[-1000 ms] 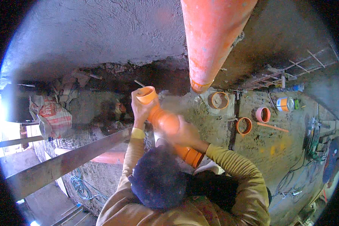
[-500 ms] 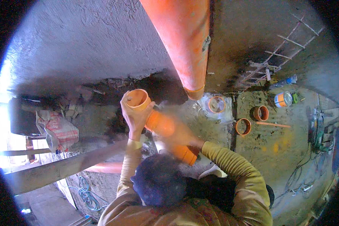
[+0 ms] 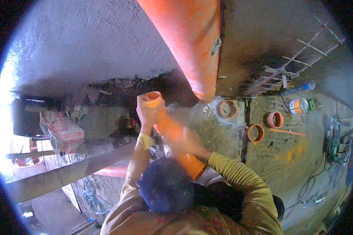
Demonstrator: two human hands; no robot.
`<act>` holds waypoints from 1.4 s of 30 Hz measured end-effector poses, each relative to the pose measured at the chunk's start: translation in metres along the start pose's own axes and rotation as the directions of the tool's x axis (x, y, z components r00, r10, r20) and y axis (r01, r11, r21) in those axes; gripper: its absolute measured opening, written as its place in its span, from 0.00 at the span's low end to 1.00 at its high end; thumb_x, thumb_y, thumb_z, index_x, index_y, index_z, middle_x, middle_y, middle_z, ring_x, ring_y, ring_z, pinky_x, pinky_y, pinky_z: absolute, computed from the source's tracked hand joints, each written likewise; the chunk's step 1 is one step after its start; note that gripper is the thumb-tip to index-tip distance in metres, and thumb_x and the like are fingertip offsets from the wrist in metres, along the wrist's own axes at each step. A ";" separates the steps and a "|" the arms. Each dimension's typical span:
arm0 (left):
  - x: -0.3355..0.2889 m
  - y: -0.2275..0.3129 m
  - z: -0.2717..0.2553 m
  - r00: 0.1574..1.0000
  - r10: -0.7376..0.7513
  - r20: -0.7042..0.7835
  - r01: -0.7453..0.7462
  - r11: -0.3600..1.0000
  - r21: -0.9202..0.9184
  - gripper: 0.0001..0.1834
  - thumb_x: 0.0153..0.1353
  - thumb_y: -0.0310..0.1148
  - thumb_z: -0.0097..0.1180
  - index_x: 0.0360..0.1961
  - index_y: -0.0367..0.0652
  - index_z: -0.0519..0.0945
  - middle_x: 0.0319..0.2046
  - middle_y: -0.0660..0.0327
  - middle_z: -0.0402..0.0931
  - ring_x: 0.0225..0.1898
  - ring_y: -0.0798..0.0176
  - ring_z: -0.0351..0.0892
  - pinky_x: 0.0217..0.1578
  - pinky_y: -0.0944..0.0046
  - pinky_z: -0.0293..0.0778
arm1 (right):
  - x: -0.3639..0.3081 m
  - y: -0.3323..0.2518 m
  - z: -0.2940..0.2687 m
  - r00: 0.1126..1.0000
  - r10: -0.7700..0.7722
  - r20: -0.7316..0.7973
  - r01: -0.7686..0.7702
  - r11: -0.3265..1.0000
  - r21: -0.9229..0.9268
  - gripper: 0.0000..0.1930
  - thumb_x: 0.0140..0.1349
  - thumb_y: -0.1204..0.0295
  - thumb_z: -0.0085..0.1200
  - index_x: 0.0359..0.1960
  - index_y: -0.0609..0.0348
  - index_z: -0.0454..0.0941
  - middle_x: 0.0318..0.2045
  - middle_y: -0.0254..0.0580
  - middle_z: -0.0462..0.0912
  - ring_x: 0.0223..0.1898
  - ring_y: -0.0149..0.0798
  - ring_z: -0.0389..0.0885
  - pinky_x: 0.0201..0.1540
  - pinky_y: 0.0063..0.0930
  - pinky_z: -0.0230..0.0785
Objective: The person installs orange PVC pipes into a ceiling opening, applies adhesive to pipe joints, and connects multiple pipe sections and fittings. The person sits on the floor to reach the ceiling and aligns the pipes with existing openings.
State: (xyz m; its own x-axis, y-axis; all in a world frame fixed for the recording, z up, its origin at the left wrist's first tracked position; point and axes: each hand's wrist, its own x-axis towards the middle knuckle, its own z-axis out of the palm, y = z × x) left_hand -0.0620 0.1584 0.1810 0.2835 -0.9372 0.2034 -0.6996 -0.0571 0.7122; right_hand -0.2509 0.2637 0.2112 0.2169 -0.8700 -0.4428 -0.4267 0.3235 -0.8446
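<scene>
An orange plastic pipe fitting (image 3: 169, 126) slants in front of me, its socketed end up at the left and its other end low by the dark cap. My left hand (image 3: 148, 116) is closed around the fitting just below the upper socket. Across its middle lies my right hand (image 3: 189, 141), smeared by motion, so its fingers cannot be made out. The fitting's lower end (image 3: 193, 167) shows below the right hand. Beyond both hands a large orange pipe (image 3: 188, 43) stands along the wall, apart from the fitting.
An orange ring-shaped pipe end (image 3: 228, 109) sits in the floor. To its right are two short orange pipe pieces (image 3: 256, 133), an orange strip (image 3: 287, 132) and a can (image 3: 299, 105). A wooden beam (image 3: 66, 172) crosses at left, near a sack (image 3: 64, 131) and coiled hose (image 3: 91, 197).
The fitting's upper end has tipped, so less of its opening shows. My left hand has shifted slightly right with it. My right hand stays blurred on the fitting; the whole view has shifted slightly.
</scene>
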 end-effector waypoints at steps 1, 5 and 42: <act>0.002 -0.005 -0.003 0.997 -0.071 0.009 0.070 0.994 0.080 0.25 0.49 0.40 0.76 0.44 0.43 0.76 0.38 0.55 0.83 0.40 0.55 0.84 0.44 0.59 0.80 | 0.010 0.006 0.012 0.998 0.060 -0.029 -0.062 0.996 -0.061 0.31 0.54 0.52 0.70 0.55 0.58 0.78 0.48 0.52 0.86 0.48 0.54 0.85 0.51 0.47 0.77; -0.001 -0.010 -0.010 0.998 -0.036 0.054 0.046 0.979 -0.196 0.12 0.53 0.35 0.69 0.36 0.45 0.80 0.35 0.57 0.83 0.39 0.53 0.83 0.42 0.56 0.80 | 0.038 0.030 0.043 0.972 -0.235 -0.010 0.235 0.970 0.068 0.33 0.59 0.48 0.64 0.58 0.58 0.77 0.49 0.53 0.85 0.51 0.55 0.83 0.54 0.45 0.76; -0.097 0.038 0.100 -0.127 0.295 0.947 -0.483 0.815 -0.319 0.25 0.61 0.42 0.64 0.54 0.37 0.79 0.49 0.50 0.80 0.55 0.45 0.77 0.54 0.47 0.77 | -0.107 0.125 -0.207 0.990 -0.135 -0.038 0.131 0.800 0.585 0.53 0.48 0.55 0.72 0.74 0.64 0.59 0.67 0.45 0.71 0.68 0.41 0.67 0.72 0.39 0.56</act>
State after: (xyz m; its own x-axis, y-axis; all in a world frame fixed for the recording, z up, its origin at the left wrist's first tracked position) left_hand -0.1821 0.2129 0.1208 -0.8636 -0.2234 -0.4519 -0.4981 0.5160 0.6968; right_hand -0.5095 0.3202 0.2157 0.2391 -0.9191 -0.3132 0.2005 0.3623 -0.9102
